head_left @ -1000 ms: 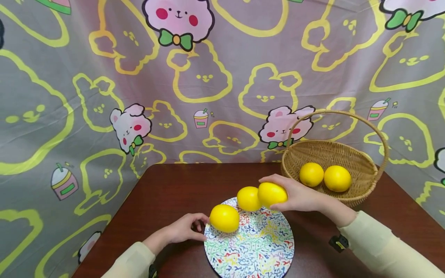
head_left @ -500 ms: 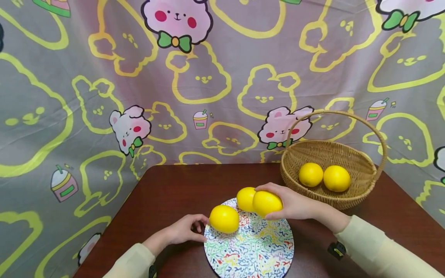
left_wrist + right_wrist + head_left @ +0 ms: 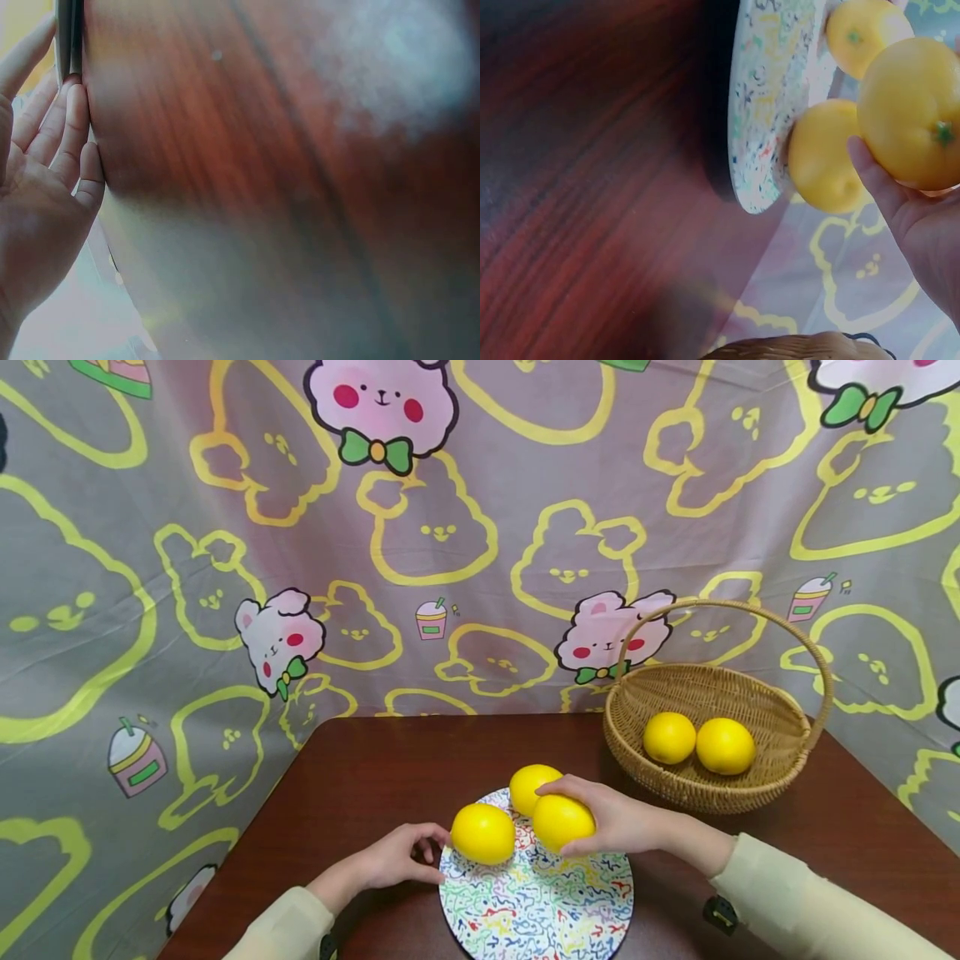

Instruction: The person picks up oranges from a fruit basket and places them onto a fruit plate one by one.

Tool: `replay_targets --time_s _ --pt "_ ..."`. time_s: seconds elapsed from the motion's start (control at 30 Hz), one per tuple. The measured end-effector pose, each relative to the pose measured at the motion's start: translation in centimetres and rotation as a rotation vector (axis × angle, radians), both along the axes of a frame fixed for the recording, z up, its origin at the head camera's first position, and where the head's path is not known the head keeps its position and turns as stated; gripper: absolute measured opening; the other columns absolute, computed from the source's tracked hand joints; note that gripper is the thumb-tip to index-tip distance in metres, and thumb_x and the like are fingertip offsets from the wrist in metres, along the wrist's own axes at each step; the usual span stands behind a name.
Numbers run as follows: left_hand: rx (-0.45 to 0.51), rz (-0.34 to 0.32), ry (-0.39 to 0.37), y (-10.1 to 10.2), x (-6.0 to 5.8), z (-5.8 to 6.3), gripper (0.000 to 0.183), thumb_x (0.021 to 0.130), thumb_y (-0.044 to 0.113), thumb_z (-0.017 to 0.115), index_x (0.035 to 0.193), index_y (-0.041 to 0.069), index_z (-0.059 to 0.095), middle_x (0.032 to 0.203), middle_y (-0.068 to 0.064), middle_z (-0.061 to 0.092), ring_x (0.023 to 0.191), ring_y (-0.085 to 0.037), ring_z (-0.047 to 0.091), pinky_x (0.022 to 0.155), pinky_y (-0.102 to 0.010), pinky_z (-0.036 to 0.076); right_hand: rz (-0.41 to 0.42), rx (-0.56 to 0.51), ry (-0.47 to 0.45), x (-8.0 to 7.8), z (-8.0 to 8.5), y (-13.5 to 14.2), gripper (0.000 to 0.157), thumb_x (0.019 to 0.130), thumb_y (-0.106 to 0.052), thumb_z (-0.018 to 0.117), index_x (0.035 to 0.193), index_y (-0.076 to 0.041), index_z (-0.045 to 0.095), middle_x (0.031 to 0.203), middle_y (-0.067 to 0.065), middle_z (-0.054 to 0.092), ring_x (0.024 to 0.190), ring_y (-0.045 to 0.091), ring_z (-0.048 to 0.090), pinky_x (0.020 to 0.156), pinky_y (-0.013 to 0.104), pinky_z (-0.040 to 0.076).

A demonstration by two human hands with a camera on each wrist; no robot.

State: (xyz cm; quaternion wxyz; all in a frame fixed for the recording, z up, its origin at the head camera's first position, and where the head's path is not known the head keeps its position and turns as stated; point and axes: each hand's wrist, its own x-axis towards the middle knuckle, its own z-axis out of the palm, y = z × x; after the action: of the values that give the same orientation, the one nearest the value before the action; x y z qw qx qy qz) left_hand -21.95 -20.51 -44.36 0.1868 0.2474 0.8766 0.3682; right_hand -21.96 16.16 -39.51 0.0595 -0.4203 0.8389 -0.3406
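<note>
Since 1 second ago, the held fruit (image 3: 564, 824) has come lower and leftward, and the right grip (image 3: 622, 817) has moved with it. I now see it raised over the far half of the plate (image 3: 540, 918). That grip pinches it, fingers on the far side and thumb on the near side. Its long axis is hard for me to judge, as it looks nearly round; its green stem mark faces the right wrist camera.

On the plate, the left fruit (image 3: 483, 833) lies with its long axis roughly sideways; the back fruit (image 3: 525, 786) is partly hidden behind the held 1, and I can't tell whether those 2 touch. At the plate's left rim, the left grip (image 3: 393, 857) rests with relaxed fingers against the edge, index tip right by the left fruit.

Further back on the right of the dark surface (image 3: 412, 760), the basket (image 3: 697, 792) carries 2 fruits (image 3: 670, 738) side by side.
</note>
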Motion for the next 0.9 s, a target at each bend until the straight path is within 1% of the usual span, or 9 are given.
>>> replay_targets --time_s 0.23,0.5,0.7,0.9 --pt "-0.002 0.005 -0.004 -0.1 0.0 0.0 0.043 0.080 0.026 0.081 0.118 0.015 0.063 0.093 0.003 0.058 0.082 -0.017 0.052 0.072 -0.027 0.044 0.015 0.000 -0.006 0.1 -1.0 -0.6 0.072 0.080 -0.040 0.079 0.139 -0.015 0.046 0.130 0.002 0.048 0.103 0.018 0.051 0.084 0.038 0.045" --pt "0.009 -0.007 0.008 -0.1 0.0 0.0 0.043 0.080 0.025 0.081 0.118 0.014 0.063 0.094 0.004 0.058 0.081 -0.016 0.052 0.072 -0.027 0.045 0.023 0.040 -0.013 0.2 -1.8 -1.2 0.071 0.081 -0.042 0.077 0.139 -0.015 0.046 0.130 0.000 0.050 0.103 0.016 0.050 0.084 0.039 0.044" --pt "-0.002 0.007 -0.006 -0.1 0.0 0.0 0.043 0.080 0.026 0.081 0.118 0.015 0.063 0.095 0.004 0.058 0.083 -0.018 0.052 0.073 -0.027 0.045 0.018 0.058 -0.006 0.0 -2.3 -1.3 0.071 0.081 -0.043 0.077 0.139 -0.017 0.046 0.130 0.000 0.049 0.105 0.016 0.048 0.085 0.039 0.043" --pt "-0.004 0.003 0.008 0.0 0.0 -0.1 0.043 0.080 0.027 0.081 0.117 0.016 0.063 0.095 0.005 0.058 0.082 -0.018 0.053 0.073 -0.027 0.045 0.031 0.054 -0.027 0.0 -2.7 -1.5 0.073 0.081 -0.044 0.076 0.140 -0.014 0.045 0.132 -0.001 0.049 0.108 0.016 0.047 0.087 0.039 0.042"
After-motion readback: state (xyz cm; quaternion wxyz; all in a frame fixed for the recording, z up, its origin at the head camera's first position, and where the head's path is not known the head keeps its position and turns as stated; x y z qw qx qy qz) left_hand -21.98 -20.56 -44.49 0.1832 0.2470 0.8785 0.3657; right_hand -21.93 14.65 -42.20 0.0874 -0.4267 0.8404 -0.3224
